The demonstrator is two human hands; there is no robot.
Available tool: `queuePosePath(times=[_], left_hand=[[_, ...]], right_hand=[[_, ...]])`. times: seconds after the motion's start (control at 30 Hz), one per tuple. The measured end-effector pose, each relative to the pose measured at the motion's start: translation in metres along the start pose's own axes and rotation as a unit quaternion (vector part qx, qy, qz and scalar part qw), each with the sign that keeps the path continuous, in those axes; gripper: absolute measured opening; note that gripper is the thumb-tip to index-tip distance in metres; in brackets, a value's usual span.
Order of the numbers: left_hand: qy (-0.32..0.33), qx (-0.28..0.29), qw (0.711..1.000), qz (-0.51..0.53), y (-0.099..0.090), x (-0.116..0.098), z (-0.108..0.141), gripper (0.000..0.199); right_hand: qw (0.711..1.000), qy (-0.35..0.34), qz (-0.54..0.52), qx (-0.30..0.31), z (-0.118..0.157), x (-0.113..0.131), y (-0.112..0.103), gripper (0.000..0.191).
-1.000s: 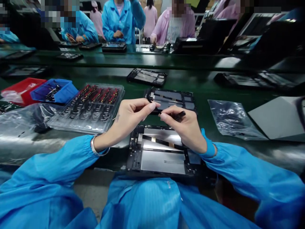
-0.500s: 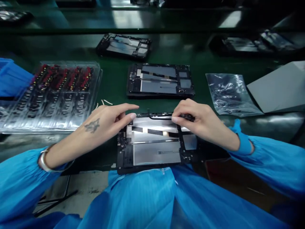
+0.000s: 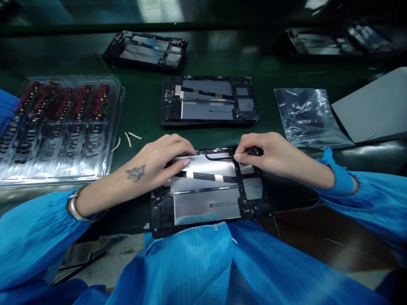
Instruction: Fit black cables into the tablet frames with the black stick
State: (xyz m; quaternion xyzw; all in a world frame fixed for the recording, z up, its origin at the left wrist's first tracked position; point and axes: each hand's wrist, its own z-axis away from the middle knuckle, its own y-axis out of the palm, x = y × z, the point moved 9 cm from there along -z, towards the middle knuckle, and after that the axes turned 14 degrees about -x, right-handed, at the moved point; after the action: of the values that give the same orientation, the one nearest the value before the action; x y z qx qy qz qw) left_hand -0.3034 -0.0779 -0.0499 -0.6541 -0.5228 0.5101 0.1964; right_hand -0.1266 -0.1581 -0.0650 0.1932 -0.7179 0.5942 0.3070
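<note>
An opened tablet (image 3: pixel 206 207) lies at the bench's front edge, its silver battery and black frame exposed. My left hand (image 3: pixel 165 159) rests over its upper left corner, thumb and fingers apart with nothing between them. Along the tablet's top edge runs a thin black cable (image 3: pixel 216 158). Its right end goes into the pinched fingers of my right hand (image 3: pixel 265 150), above the upper right part of the tablet. A dark bundled piece (image 3: pixel 255 151) shows inside that hand; whether it belongs to the cable I cannot tell.
Behind lies a stack of similar tablets (image 3: pixel 206 114), with another opened tablet (image 3: pixel 146 51) farther back. At left are a clear tray (image 3: pixel 63 173) of small red and black parts and several white strips (image 3: pixel 128 139). A plastic bag (image 3: pixel 305 114) and white box (image 3: pixel 375 106) stand right.
My left hand has come rightward and down onto the tablet's upper left edge. My right hand has shifted slightly right, keeping its pinch on the cable. The camera view has tilted down a little.
</note>
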Motion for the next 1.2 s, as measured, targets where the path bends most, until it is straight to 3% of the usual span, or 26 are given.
queuePosePath(times=[0.4,0.9,1.07,1.2], left_hand=[[0.035,0.084,0.996,-0.024,0.026,0.001,0.007,0.029],[0.133,0.101,0.979,-0.112,0.036,-0.014,0.003,0.022],[0.160,0.113,0.970,-0.147,0.040,-0.015,0.005,0.024],[0.193,0.089,0.960,-0.181,0.039,-0.018,0.006,0.026]], right_hand=[[0.999,0.017,0.036,0.015,-0.005,-0.010,0.006,0.015],[0.999,0.023,0.032,0.021,-0.005,-0.014,0.008,0.016],[0.997,0.038,0.048,0.051,-0.004,-0.011,0.009,0.021],[0.997,0.033,0.048,0.049,-0.004,-0.009,0.007,0.024]])
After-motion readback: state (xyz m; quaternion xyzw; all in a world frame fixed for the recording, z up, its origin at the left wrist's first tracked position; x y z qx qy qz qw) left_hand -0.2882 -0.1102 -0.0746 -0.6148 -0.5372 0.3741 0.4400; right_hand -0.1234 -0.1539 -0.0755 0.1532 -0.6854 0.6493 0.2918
